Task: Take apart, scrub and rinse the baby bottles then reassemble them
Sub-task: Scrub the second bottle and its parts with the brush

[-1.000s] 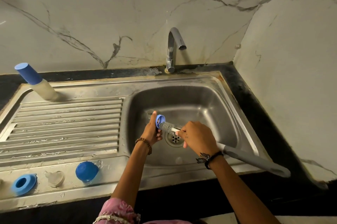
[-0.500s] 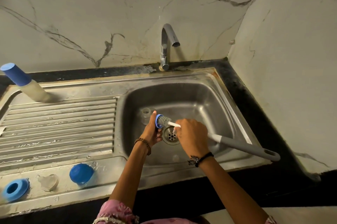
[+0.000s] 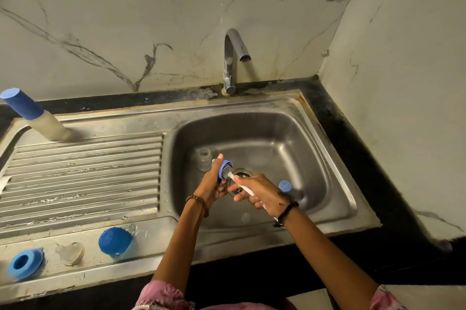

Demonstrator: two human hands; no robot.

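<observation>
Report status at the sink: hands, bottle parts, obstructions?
Left hand grips blue collar ring; right hand grips brush, bristles inside ring. Clear bottle stands in basin. Tap dry; nothing blocking.

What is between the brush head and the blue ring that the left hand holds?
Nothing visible. The brush bristles already sit inside the blue ring, gripped by the left hand; the right hand holds the brush stem.

Chrome tap [image 3: 233, 62] behind steel sink [image 3: 335, 158]; marble wall [image 3: 126, 19].
</observation>
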